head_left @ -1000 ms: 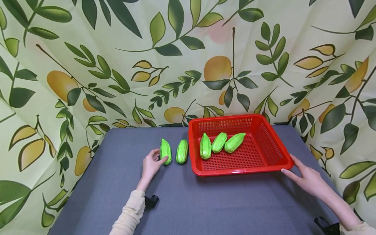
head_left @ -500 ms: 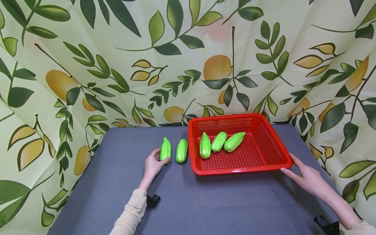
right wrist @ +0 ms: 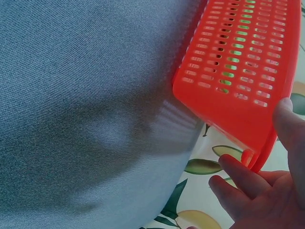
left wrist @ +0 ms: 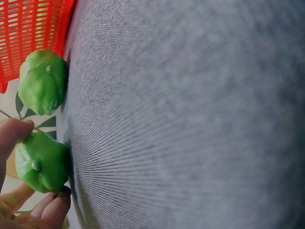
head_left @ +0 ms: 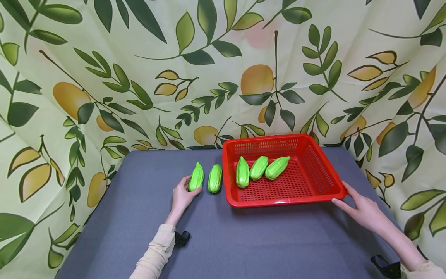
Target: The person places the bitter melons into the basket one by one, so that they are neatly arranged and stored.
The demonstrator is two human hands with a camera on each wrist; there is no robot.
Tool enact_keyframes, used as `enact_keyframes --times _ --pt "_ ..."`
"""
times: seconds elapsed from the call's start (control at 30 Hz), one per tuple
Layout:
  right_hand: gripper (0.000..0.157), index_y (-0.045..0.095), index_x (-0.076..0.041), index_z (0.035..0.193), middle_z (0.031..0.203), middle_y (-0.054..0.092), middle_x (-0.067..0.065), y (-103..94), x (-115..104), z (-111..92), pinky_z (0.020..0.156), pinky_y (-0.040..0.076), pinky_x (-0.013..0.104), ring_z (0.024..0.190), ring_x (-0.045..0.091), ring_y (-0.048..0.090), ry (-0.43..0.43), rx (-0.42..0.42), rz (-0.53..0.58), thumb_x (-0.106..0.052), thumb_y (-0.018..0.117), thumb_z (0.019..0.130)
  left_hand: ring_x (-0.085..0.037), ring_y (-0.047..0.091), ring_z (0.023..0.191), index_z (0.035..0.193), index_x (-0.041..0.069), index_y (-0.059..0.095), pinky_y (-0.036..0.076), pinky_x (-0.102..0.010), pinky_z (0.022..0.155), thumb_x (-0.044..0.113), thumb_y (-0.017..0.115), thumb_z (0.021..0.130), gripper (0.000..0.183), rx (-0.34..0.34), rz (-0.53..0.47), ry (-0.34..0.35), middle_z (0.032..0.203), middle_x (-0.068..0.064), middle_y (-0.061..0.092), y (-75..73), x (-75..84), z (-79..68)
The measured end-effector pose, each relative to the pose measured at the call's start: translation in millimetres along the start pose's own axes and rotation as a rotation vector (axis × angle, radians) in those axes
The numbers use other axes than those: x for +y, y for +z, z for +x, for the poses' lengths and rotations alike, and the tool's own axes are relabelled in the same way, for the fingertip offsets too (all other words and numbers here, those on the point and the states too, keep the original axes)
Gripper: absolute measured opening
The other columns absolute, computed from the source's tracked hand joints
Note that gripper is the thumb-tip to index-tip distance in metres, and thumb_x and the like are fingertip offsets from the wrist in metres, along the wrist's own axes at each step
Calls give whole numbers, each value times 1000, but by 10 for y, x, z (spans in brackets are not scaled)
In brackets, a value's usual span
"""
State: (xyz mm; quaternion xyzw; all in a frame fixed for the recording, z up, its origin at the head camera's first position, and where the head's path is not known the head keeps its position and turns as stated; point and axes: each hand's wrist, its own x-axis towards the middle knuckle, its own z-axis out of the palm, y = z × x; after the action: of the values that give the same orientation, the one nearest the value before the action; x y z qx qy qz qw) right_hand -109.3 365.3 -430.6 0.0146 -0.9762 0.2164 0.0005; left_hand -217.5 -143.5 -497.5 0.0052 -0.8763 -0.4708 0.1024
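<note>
In the head view my left hand holds a ribbed bright-green gourd between thumb and fingers, left of a second green gourd on the table. The left wrist view shows the held gourd end-on, thumb on one side and fingertips on the other. My right hand grips the near right corner of a red plastic basket. In the right wrist view the thumb lies against the basket rim, fingers on its other side. Three green gourds lie inside, toward the basket's left.
A grey cloth covers the table. Behind and at the sides hangs a curtain printed with leaves and fruit. The basket's left wall stands close beside the second gourd. A dark strap-mounted device sits on my left wrist.
My left hand has shifted slightly right, and the gourd in it now leans a little more to the right. The right hand and basket stay nearly still.
</note>
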Motion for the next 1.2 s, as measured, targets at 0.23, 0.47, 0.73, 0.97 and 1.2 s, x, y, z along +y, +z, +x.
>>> enact_keyframes --times 0.23,0.47,0.73,0.97,1.2 --pt "82 28 15 139 125 44 44 -6 -7 5 64 52 53 101 55 54 2 -6 -1 -40 62 89 -36 63 109 125 -4 55 52 -46 88 10 77 76 56 -2 -4 12 117 -28 63 -4 26 -15" --pt "80 28 15 139 125 44 44 -9 -18 12 64 52 54 101 55 54 1 2 -5 -39 62 89 -36 63 109 126 -4 55 53 -46 88 11 77 77 56 13 12 -15 118 -28 63 1 47 -44" --pt "80 28 15 139 125 44 44 5 -5 0 68 51 58 103 56 53 -3 7 -4 -38 62 89 -35 62 112 128 -3 54 52 -46 90 12 76 78 57 33 6 -36 120 -27 62 -32 87 -31" --pt "81 29 15 139 124 45 44 8 -3 -11 66 52 56 102 56 54 -6 7 3 -38 63 89 -35 61 112 128 -3 53 52 -44 91 11 77 76 59 58 -53 -13 121 -27 61 -125 197 20" --pt "81 29 15 139 123 46 44 8 -3 -2 59 52 46 99 54 55 -7 5 1 -38 63 89 -35 62 111 128 -2 54 53 -45 90 13 77 77 58 63 -73 -12 120 -26 62 -176 335 18"
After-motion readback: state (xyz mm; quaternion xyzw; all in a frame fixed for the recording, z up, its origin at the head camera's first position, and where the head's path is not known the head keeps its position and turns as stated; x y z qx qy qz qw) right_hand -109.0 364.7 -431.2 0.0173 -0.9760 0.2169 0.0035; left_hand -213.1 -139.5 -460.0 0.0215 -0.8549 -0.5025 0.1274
